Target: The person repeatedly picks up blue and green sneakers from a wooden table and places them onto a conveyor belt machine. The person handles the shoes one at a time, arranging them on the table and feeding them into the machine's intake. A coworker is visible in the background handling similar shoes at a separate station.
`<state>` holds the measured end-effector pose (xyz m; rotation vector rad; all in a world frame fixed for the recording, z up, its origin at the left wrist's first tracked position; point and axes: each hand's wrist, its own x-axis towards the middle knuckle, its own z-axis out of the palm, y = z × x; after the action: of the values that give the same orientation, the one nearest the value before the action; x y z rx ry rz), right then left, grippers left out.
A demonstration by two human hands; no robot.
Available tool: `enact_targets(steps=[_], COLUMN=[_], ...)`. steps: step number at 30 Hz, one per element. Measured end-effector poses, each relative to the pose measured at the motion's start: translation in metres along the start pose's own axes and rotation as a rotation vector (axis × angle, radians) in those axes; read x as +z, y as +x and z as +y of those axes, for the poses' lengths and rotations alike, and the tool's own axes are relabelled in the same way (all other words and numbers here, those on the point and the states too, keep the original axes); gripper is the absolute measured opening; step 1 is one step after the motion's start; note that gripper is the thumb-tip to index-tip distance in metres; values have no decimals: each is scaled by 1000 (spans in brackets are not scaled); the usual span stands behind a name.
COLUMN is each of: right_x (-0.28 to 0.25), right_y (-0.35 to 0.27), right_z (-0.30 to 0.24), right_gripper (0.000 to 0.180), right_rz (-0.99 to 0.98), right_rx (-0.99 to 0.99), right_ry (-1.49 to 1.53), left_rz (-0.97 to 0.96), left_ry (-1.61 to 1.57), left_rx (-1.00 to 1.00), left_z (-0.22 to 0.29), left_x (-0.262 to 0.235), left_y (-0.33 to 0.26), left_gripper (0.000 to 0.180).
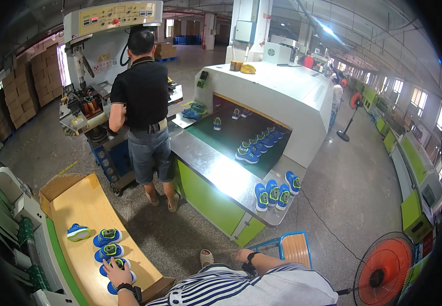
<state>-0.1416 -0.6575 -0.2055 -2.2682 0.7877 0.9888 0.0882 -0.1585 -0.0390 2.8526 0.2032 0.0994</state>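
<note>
My left hand reaches down at the lower left, its fingers curved over a blue shoe with yellow-green trim. That shoe sits in a row with other blue shoes on a wood-coloured board. Part of another shoe shows below my wrist. One more blue shoe lies tipped on its side, left of the row. My right hand hangs near my striped clothing, beside a stool, apart from any shoe. Its fingers are too small and curled to read clearly.
A white conveyor machine carries several blue shoes on its belt; several more stand on its metal ledge. A person stands at another machine. Nearby are a stool and a red fan.
</note>
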Motion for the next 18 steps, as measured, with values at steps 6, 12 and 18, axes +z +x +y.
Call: enact_targets(steps=[6, 12, 18], right_x=[3, 8, -47], right_y=[4, 2, -27], right_z=[2, 13, -42], right_gripper=[41, 37, 28], right_rz=[17, 88, 194], right_rx=[-49, -152, -300], right_ry=[-53, -150, 260], left_rz=[24, 32, 62], left_ry=[5, 21, -14], left_rx=[10, 35, 54], left_z=[-4, -5, -8], left_x=[4, 11, 4], left_y=[0, 3, 0], left_gripper=[67, 68, 67])
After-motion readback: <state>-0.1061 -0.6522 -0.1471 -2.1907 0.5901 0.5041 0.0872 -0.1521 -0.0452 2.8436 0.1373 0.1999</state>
